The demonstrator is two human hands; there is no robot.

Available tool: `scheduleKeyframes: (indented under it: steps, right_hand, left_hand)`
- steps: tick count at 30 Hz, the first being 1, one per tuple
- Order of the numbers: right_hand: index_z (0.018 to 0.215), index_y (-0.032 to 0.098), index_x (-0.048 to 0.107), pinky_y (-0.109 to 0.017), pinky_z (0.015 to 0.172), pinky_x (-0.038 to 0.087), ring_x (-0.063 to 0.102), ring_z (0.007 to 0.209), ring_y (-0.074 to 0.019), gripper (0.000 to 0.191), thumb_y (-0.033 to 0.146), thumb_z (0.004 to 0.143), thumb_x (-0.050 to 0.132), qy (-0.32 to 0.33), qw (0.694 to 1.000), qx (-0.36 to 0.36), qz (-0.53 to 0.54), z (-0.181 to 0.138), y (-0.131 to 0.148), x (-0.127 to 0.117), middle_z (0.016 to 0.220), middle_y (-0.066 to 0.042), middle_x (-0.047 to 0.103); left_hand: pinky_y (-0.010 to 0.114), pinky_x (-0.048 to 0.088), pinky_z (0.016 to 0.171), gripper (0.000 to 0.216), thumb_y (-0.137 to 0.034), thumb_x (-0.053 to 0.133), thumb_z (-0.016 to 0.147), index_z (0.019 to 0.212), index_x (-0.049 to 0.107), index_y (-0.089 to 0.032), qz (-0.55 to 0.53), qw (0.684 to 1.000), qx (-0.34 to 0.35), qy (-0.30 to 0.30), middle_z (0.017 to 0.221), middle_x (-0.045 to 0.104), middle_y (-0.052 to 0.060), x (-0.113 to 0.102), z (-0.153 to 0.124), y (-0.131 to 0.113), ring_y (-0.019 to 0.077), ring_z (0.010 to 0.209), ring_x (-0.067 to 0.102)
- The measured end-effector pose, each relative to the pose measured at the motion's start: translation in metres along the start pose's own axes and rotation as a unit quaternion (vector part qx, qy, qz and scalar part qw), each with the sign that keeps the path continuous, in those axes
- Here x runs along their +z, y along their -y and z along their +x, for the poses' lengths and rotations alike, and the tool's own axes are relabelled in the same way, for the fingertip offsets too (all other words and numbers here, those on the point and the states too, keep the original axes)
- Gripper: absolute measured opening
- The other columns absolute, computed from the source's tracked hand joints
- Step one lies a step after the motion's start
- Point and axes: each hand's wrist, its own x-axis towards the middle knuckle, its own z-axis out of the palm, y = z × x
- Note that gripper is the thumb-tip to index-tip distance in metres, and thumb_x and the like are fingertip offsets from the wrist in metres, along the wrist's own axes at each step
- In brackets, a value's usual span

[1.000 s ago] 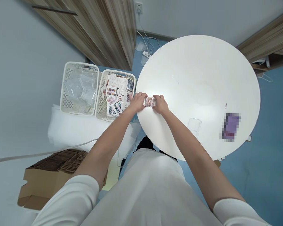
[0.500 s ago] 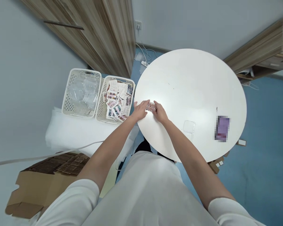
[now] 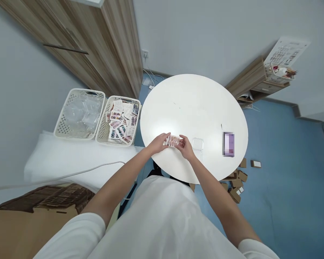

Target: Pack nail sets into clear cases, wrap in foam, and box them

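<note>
Between my two hands is a small card of press-on nails (image 3: 173, 140), its shiny pinkish ovals set in rows and facing up. My left hand (image 3: 158, 143) is closed on the card's left edge, thumb and fingers pinching it. At the opposite edge my right hand (image 3: 185, 146) grips with thumb and curled fingers. The card is over the near left part of the round white table (image 3: 194, 97). Just right of my right hand a clear plastic case (image 3: 198, 144) lies opened out on the tabletop.
To the left, a white basket (image 3: 99, 138) holds many similar nail cards, beside another basket (image 3: 59, 133) of clear plastic packaging. A pixelated purple item (image 3: 228, 144) lies at the table's right. Small cardboard boxes (image 3: 242, 176) are on the floor, and a cable (image 3: 93, 167) crosses the white padding (image 3: 70, 154).
The view has shifted, bringing more floor and shelf into sight at the right. Both hands still hold the nail card, whose face now shows more plainly, with the right-hand fingers curled at its edge.
</note>
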Motion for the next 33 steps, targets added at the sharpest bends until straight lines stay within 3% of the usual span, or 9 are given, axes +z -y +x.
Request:
scheduleKeyframes:
  steps: [5,10,18,24,33]
  right_hand:
    - [0.124,0.024,0.035,-0.035,0.076,0.047,0.052,0.074,-0.0125,0.061,0.028,0.068,0.06,0.016,0.999,-0.011,-0.026,-0.039,-0.011,-0.032,0.097,-0.004,0.05]
    - [0.13,0.03,0.029,-0.039,0.078,0.046,0.054,0.08,-0.0157,0.068,0.027,0.07,0.058,0.045,0.989,-0.03,-0.137,-0.076,-0.021,-0.069,0.106,-0.004,0.052]
    - [0.132,0.03,0.026,-0.041,0.08,0.047,0.054,0.087,-0.0198,0.067,0.028,0.073,0.056,0.055,0.973,-0.075,-0.211,-0.115,-0.051,-0.115,0.102,-0.004,0.053]
    - [0.13,0.027,0.032,-0.046,0.088,0.041,0.046,0.105,-0.0254,0.06,0.029,0.075,0.055,0.063,0.961,-0.097,-0.249,-0.113,-0.068,-0.137,0.111,-0.008,0.049]
    - [0.124,0.023,0.04,-0.045,0.094,0.034,0.035,0.116,-0.0277,0.059,0.033,0.07,0.061,0.042,0.947,-0.09,-0.307,-0.079,-0.085,-0.139,0.123,-0.01,0.04]
  left_hand:
    - [0.034,0.043,0.081,0.068,-0.023,0.063,0.068,0.129,0.032,-0.021,-0.007,1.0,0.025,0.0,0.1,0.054,0.006,0.029,-0.007,-0.027,0.0191,0.088,0.054]
    - [0.037,0.041,0.085,0.065,-0.03,0.065,0.066,0.125,0.038,-0.025,0.0,1.0,0.014,0.017,0.108,0.052,0.007,0.053,-0.011,-0.062,0.0224,0.096,0.052]
    - [0.044,0.036,0.088,0.062,-0.039,0.07,0.06,0.117,0.047,-0.029,0.1,0.995,-0.012,0.016,0.117,0.047,0.008,0.101,-0.009,-0.108,0.0287,0.109,0.041]
    - [0.045,0.031,0.091,0.061,-0.041,0.069,0.06,0.116,0.047,-0.029,0.136,0.99,-0.041,0.017,0.122,0.043,0.008,0.127,0.002,-0.117,0.0292,0.115,0.035]
    - [0.046,0.029,0.091,0.06,-0.037,0.069,0.061,0.117,0.046,-0.031,0.171,0.981,-0.092,0.022,0.124,0.042,0.009,0.133,0.026,-0.106,0.0303,0.118,0.031]
